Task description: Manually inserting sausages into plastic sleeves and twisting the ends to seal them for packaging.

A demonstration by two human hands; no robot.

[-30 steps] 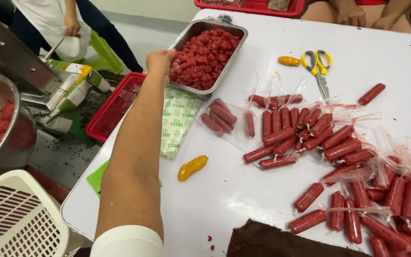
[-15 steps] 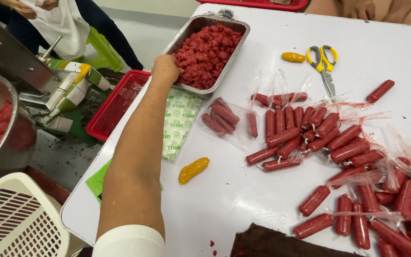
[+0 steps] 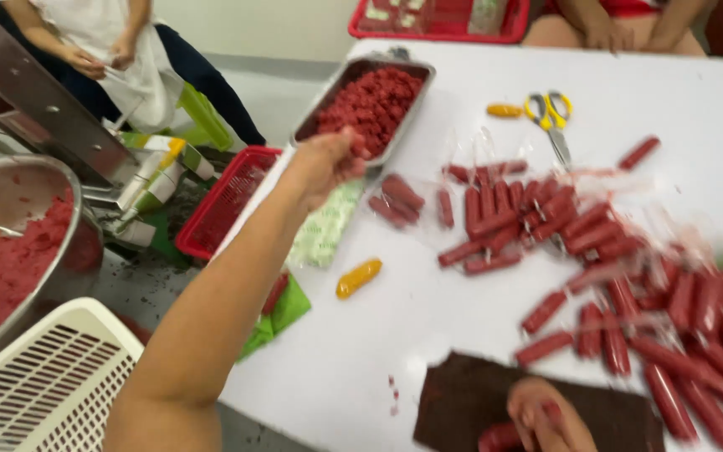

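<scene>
1. Sausage [image 3: 547,412], red, sits under the right hand [image 3: 550,414] at the near edge, on a dark brown board [image 3: 462,402]. Fingers curl onto it; whether they grip tight I can't tell, pic is blurred.
2. Left hand [image 3: 325,163] is stretched out to the far left, w/ fingers bunched together at the near rim of the metal tray [image 3: 416,96] of red mince. What they pinch, if anything, can't tell.
3. Best to keep the wrist above the rim so mince doesn't spill on the white table [image 3: 428,335].
4. Loose sausages [image 3: 546,226] lie in a heap to the right; yellow scissors [image 3: 548,113] far side, well apart from both hands.
5. I'd keep the near sausage flat on the board so it won't roll off.
</scene>
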